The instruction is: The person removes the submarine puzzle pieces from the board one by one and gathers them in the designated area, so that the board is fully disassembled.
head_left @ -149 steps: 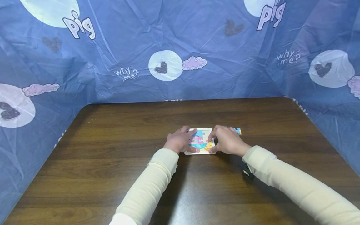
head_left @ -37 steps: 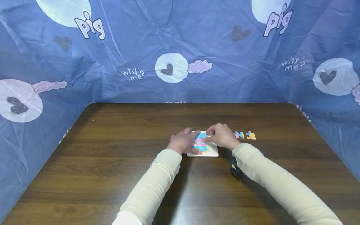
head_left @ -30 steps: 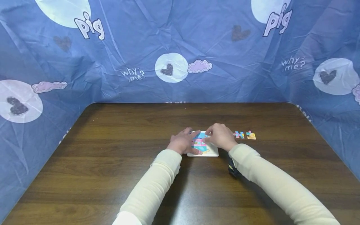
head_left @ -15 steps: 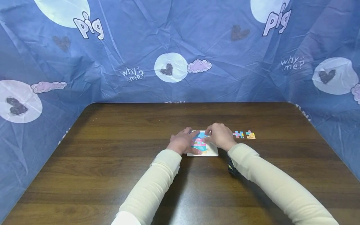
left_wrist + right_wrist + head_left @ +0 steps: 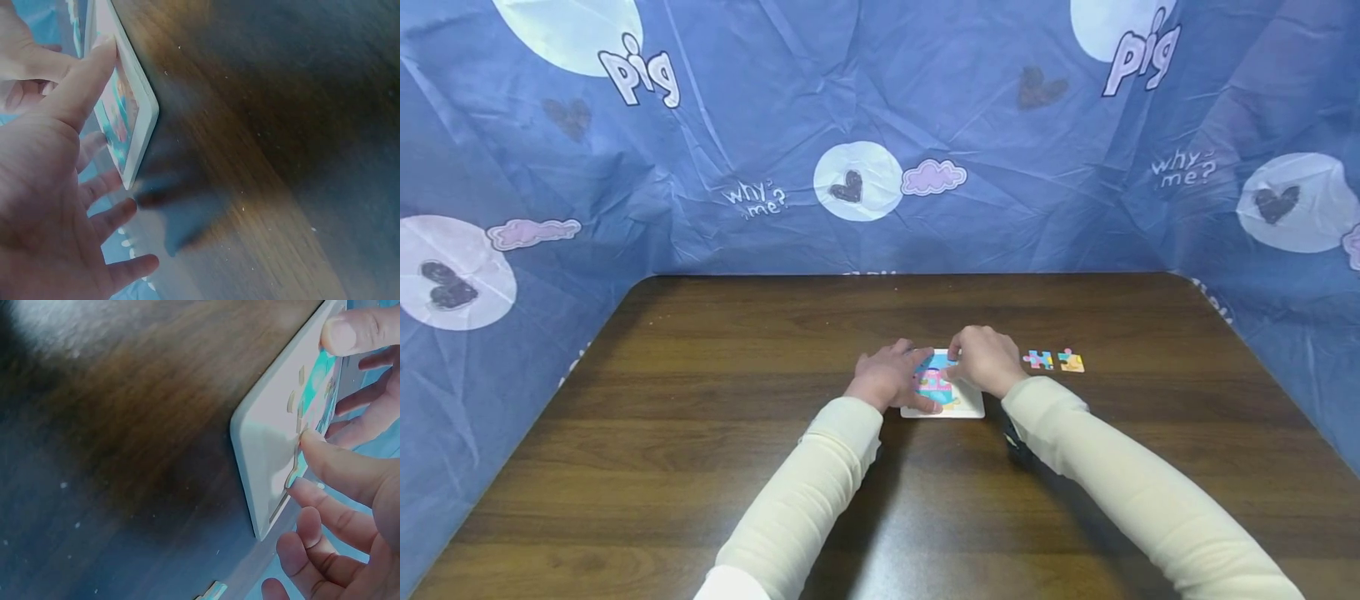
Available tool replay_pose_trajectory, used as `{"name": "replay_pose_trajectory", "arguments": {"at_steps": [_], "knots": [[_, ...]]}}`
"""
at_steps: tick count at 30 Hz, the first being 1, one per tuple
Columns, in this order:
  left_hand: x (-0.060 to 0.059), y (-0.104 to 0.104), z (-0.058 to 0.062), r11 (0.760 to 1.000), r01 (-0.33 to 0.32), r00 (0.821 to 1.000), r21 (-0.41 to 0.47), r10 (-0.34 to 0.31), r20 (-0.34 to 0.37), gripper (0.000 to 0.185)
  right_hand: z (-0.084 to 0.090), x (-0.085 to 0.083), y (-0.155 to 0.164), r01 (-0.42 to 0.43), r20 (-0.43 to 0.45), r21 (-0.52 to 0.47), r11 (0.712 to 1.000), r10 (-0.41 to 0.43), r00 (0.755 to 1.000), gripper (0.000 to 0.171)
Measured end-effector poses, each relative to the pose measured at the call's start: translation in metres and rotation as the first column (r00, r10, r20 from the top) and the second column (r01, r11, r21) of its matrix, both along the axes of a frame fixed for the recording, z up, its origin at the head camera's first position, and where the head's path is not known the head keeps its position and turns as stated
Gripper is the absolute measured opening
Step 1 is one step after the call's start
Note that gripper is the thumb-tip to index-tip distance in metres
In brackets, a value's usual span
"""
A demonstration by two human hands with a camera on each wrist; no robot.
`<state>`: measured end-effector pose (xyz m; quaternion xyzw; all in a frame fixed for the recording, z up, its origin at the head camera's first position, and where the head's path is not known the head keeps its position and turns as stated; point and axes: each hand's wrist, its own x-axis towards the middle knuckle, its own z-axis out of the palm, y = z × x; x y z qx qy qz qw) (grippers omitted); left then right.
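A white-rimmed jigsaw puzzle board [image 5: 972,406] lies on the table, with a blue, pink and yellow picture partly filled in and a bare strip along its right side. My left hand [image 5: 887,379] rests spread over its left part. In the left wrist view, the left thumb [image 5: 84,84] lies across the board and the other fingers stretch past its edge. My right hand [image 5: 988,360] reaches over the board's upper right. Its thumb and index finger pinch a blue-topped puzzle piece [image 5: 295,470] at the border of the bare strip, seen in the right wrist view.
Two loose puzzle pieces, one pink and blue [image 5: 1039,360] and one yellow and blue [image 5: 1071,361], lie on the brown wooden table [image 5: 760,333] right of the board. A blue printed cloth [image 5: 700,125] hangs behind and at both sides.
Five seconds ago my right hand was at the board's lower right, on a yellow piece there; that spot is bare now and a yellow piece lies at the right. In the last second, little has moved.
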<state>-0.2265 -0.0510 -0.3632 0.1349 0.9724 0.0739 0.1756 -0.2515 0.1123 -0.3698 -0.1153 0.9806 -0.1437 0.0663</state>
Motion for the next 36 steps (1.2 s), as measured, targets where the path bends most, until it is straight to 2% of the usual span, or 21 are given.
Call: {"name": "replay_pose_trajectory", "arguments": {"at_steps": [6, 14, 21, 26, 36], "knots": [[0.000, -0.007, 0.001, 0.999, -0.038, 0.999, -0.037, 0.039, 0.004, 0.092, -0.001, 0.001, 0.001, -0.006, -0.008, -0.006, 1.000, 0.006, 1.000, 0.024], [0.003, -0.007, -0.002, 0.998, -0.059, 0.998, -0.015, 0.059, 0.008, 0.087, -0.004, -0.001, 0.005, -0.005, -0.009, -0.016, 1.000, 0.005, 1.000, 0.027], [0.008, -0.002, -0.001, 0.994, -0.099, 0.995, -0.039, 0.099, 0.002, 0.083, -0.006, -0.002, 0.005, 0.005, 0.027, -0.048, 0.999, -0.004, 1.000, 0.029], [0.011, -0.002, 0.000, 0.993, -0.102, 0.995, -0.053, 0.103, 0.008, 0.083, -0.008, -0.004, 0.007, 0.008, 0.052, -0.070, 0.998, -0.004, 0.999, 0.029], [0.011, -0.001, 0.000, 0.992, -0.112, 0.993, -0.054, 0.113, 0.026, 0.083, -0.009, -0.007, 0.009, -0.046, -0.002, -0.055, 0.997, 0.046, 0.999, 0.025]]}}
